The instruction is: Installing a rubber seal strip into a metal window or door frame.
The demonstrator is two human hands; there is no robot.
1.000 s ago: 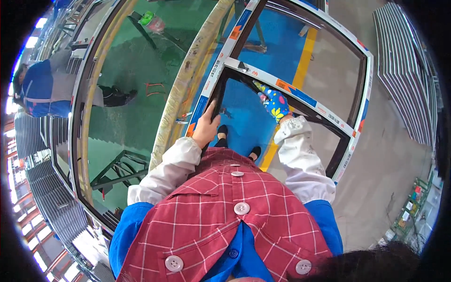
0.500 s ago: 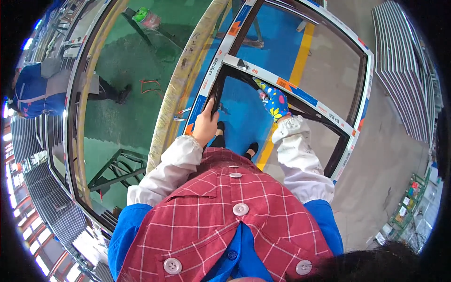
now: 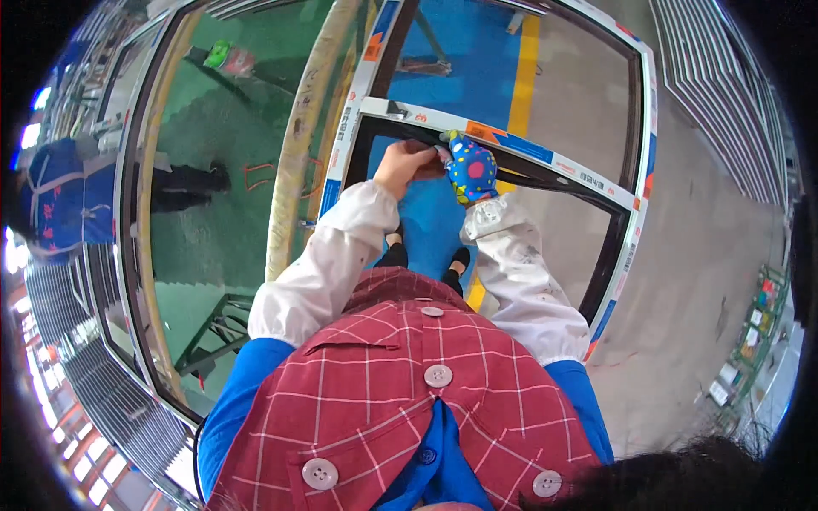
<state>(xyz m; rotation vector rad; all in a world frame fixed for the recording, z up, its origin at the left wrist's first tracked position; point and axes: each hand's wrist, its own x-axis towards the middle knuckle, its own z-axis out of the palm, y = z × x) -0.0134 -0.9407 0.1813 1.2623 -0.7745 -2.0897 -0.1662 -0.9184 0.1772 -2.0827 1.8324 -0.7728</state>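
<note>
Blue floor [image 3: 433, 223] | frame [image 3: 515, 146], top cropped | left hand [image 3: 397, 168], right hand [image 3: 471, 175] | can't tell if fingers [image 3: 417, 152] clamp

Print [image 3: 420, 117] (dark and red) marks the white tape [image 3: 588, 175] on the frame [image 3: 610, 251], and reddish lettering [image 3: 51, 200] crosses a blue jacket [image 3: 64, 175].

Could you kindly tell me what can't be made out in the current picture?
All in the head view:
- Whether the left hand holds anything: its fingertips are hard to separate from the dark strip behind.
- The right fingers' shape: the patterned glove covers most of them.
- The frame's far end: cut off by the upper edge.
- The co-worker's head: lost in the dark left rim.
- Rack items: too small.
</note>
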